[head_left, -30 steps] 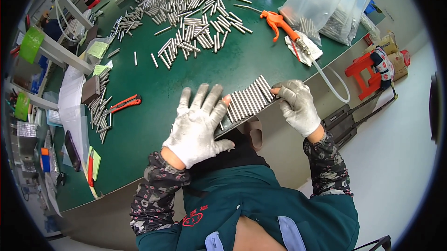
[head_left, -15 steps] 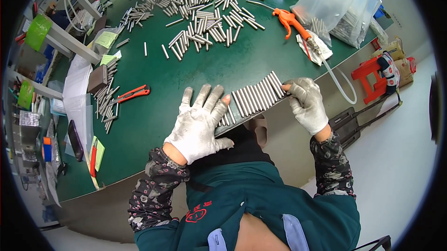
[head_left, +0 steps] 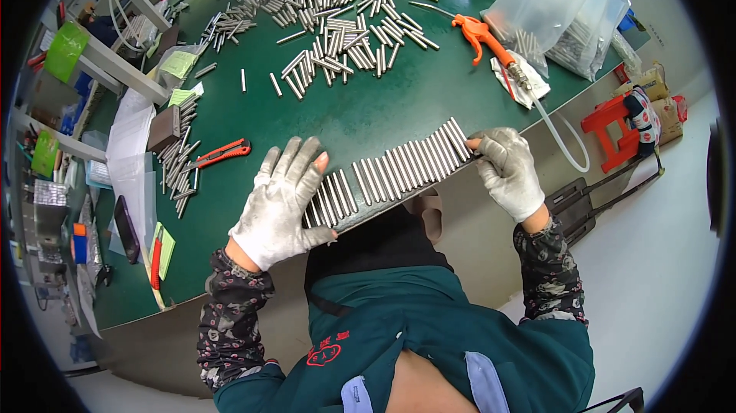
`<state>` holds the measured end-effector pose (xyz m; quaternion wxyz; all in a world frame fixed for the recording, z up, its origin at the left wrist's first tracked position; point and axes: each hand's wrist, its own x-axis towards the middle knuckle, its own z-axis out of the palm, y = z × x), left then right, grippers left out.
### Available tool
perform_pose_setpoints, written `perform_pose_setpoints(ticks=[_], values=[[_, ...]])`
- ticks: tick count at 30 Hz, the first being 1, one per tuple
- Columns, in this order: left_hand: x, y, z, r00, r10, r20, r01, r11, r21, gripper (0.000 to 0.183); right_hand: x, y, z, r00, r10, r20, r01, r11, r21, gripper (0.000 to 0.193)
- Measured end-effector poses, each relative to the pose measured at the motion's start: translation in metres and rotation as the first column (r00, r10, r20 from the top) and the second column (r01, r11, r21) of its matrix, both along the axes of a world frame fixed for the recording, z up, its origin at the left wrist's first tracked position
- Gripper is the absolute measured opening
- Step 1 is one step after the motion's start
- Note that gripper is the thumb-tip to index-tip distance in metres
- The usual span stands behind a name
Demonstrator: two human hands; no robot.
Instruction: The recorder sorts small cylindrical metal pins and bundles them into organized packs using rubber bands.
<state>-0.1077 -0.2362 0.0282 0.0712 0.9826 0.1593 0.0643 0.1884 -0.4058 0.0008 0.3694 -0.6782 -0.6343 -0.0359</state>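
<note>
Head view, rods [head_left: 418,161] between spread, empty left hand [head_left: 277,206], curled right hand [head_left: 510,175], grip unclear

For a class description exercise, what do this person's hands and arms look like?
The left hand and right hand wear white gloves, smudged grey at the fingers, each leaving a fingertip bare. The dark sleeves carry a pale and pinkish floral-looking print, gathered at the ends.

I log bright, fairly even light on my remote feed, sheen on the green surface [head_left: 341,115], glints along the metal rods [head_left: 420,161], pale glare on the plastic bags [head_left: 537,10], fisheye bending toward a blurred black rim.
</note>
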Motion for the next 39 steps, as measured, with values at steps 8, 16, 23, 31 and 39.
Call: perform_pose_setpoints(ticks=[8, 16, 23, 31, 39], values=[[0.009, -0.016, -0.011, 0.999, -0.002, -0.036, 0.002, 1.0, -0.005, 0.085, -0.012, 0.013, 0.009, 0.991, -0.134, -0.01, 0.132, 0.985, -0.112, 0.022], [0.042, -0.031, -0.01, 0.999, -0.049, -0.02, 0.048, 0.998, -0.047, 0.083, -0.022, 0.021, 0.008, 0.983, -0.168, 0.079, 0.178, 0.973, -0.15, 0.024], [0.041, -0.045, -0.012, 0.998, 0.031, 0.047, -0.029, 0.998, -0.049, 0.082, -0.024, 0.025, 0.005, 0.992, -0.103, 0.075, 0.112, 0.985, -0.133, 0.025], [0.039, -0.043, -0.013, 0.996, 0.046, 0.072, -0.045, 0.999, -0.008, 0.067, -0.023, 0.025, 0.009, 0.997, -0.08, 0.004, 0.079, 0.974, -0.211, 0.03], [0.042, -0.023, -0.019, 0.974, -0.014, 0.225, 0.017, 1.0, -0.011, 0.061, -0.019, 0.017, 0.003, 0.998, -0.043, -0.045, 0.039, 0.996, -0.076, 0.024]])
